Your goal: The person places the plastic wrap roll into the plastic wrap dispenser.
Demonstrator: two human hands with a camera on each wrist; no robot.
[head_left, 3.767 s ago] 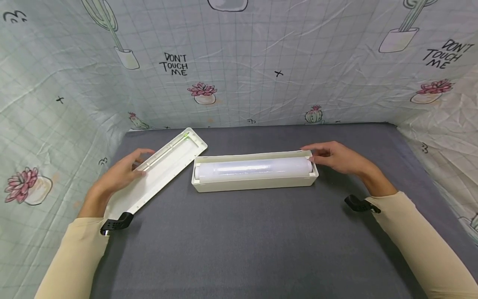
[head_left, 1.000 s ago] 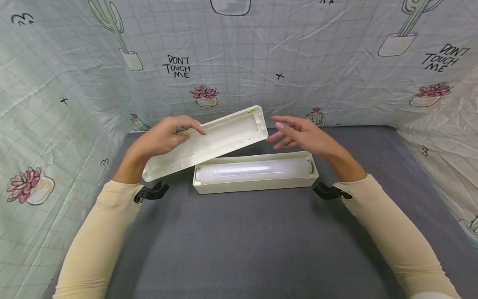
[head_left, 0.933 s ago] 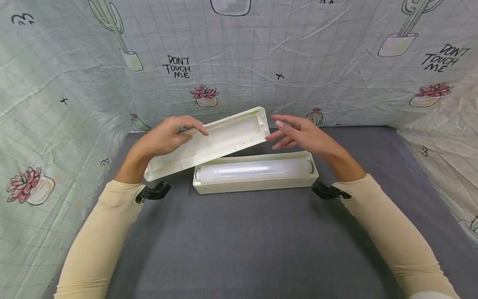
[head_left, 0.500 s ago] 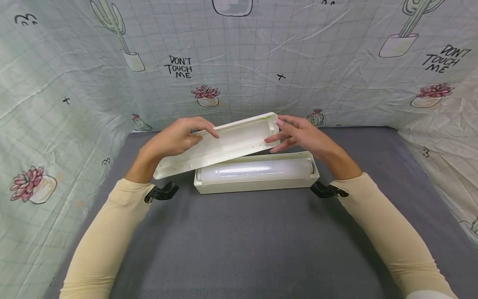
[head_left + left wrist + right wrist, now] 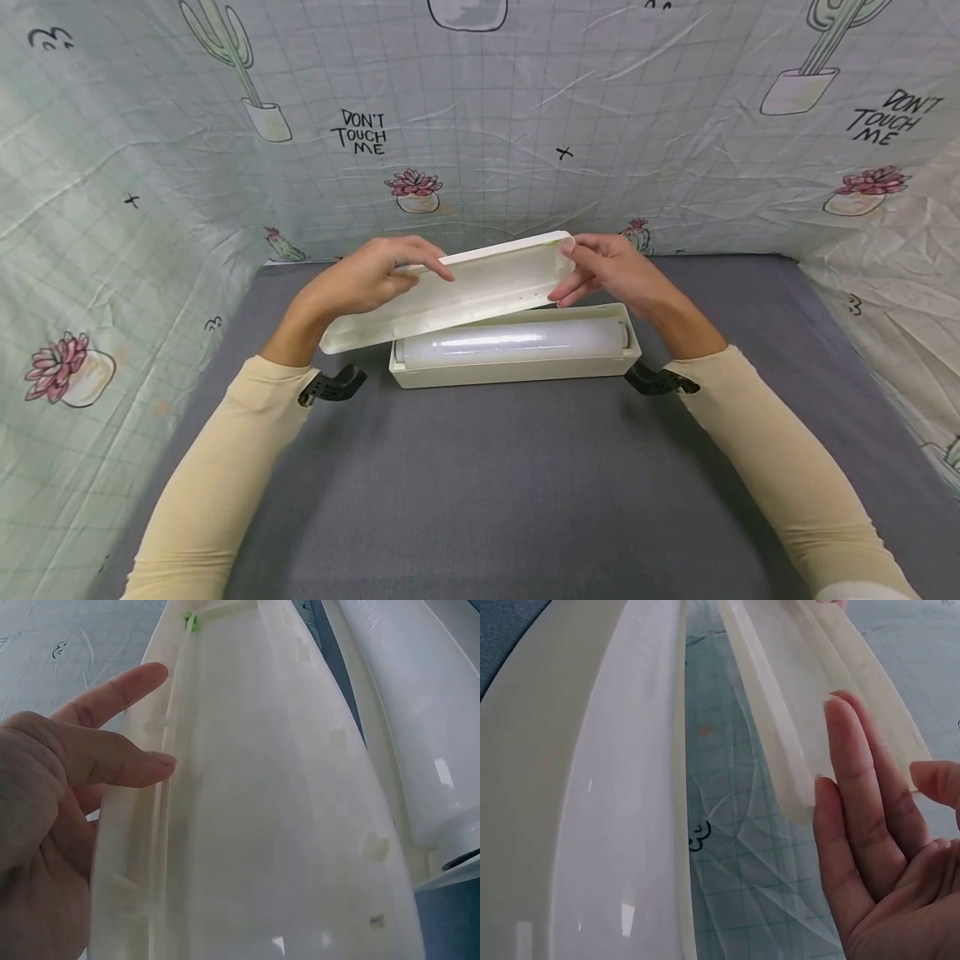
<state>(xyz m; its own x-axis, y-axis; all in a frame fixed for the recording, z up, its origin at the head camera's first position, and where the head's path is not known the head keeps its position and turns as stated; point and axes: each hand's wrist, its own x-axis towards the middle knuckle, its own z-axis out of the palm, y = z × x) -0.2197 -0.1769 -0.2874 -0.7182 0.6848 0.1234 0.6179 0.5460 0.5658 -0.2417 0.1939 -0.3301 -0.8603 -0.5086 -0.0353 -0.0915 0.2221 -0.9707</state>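
Observation:
A long white lid (image 5: 480, 287), its hollow side facing me, is held tilted above and behind a long white box (image 5: 517, 371). Inside the box lies a shiny white roll, apparently cling film (image 5: 510, 340). My left hand (image 5: 367, 279) grips the lid's far long edge, its thumb on the inner face. At the lid's right end my right hand (image 5: 615, 267) has its thumb on the corner and other fingers around the end; in the right wrist view those fingers (image 5: 855, 765) are fairly straight. The lid's lower edge hides part of the box's back left rim.
A dark grey cloth (image 5: 510, 483) covers the table under the box. Behind and at the sides hangs a pale printed sheet (image 5: 480, 125). A black wrist device (image 5: 332, 383) sits on the left wrist, and a similar device (image 5: 660, 381) on the right.
The left hand has lifted the lid from the table's left side and carried it right, over the box. The right hand left the box's right end and now holds the lid's right end.

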